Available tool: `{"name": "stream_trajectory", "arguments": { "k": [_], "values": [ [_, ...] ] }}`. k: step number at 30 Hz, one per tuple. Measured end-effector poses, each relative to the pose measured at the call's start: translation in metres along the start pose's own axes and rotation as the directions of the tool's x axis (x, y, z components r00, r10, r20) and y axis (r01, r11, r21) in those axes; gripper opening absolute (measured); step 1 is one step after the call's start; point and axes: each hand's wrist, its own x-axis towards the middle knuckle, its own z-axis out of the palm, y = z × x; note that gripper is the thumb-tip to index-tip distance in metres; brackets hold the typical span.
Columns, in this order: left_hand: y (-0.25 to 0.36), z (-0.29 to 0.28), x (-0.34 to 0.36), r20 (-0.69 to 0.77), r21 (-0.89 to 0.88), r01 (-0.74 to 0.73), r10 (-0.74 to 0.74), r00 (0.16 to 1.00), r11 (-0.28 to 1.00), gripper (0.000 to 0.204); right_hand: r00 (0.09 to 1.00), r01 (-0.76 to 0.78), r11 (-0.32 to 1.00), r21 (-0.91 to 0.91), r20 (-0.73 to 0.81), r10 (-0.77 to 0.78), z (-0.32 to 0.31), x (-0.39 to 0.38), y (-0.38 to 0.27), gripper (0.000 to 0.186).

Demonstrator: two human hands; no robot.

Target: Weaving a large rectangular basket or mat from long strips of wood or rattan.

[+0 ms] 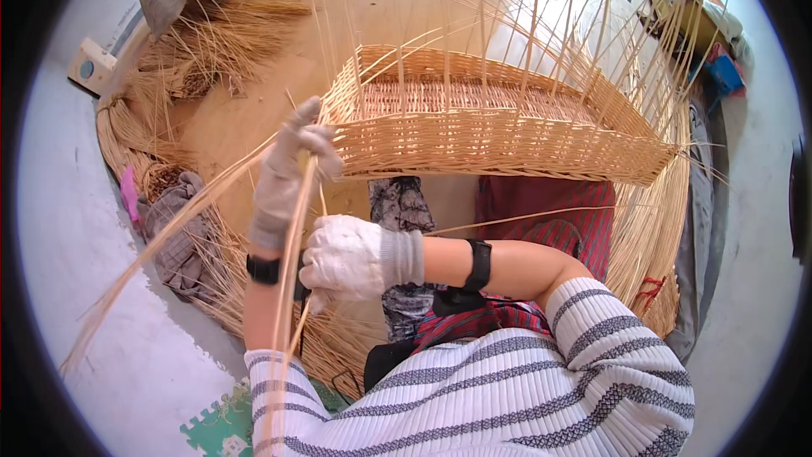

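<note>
- Left beige-gloved hand (pixel 290 176): grip grasping long pale-tan wicker strands (pixel 297 220) beside rectangular tan woven basket (pixel 499 142), upper centre.
- Right white-gloved hand (pixel 348 261), centre-left: grip clenched on strands.

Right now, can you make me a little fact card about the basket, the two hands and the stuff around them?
Basket: long, woven, tall thin rods sticking up
Left hand: gloved, at the basket's left end
Right hand: gloved, closed around a pale strand
Upper left: loose straw-coloured bundles
Far left: crumpled cloth, small pink thing
</note>
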Motion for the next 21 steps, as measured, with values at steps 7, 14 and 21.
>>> {"name": "stream_trajectory", "arguments": {
  "k": [7, 14, 21],
  "values": [
    [-0.025, -0.002, -0.01, -0.287, 0.024, 0.021, -0.013, 0.958, 1.0, 0.032, 0.386, 0.247, 0.433, 0.867, -0.497, 0.777, -0.09, -0.083, 0.089, 0.046],
    [-0.071, 0.026, -0.015, -0.409, -0.014, 0.164, -0.155, 0.899, 0.986, 0.055, 0.27, -0.195, 0.608, 0.769, -0.554, 0.787, -0.066, -0.14, 0.105, 0.011],
    [-0.087, 0.036, 0.03, -0.144, -0.097, 0.311, -0.322, 0.936, 0.946, 0.073, 0.36, -0.714, 0.698, 0.054, -0.827, 0.432, -0.113, -0.039, 0.102, 0.018]
  ]
}}
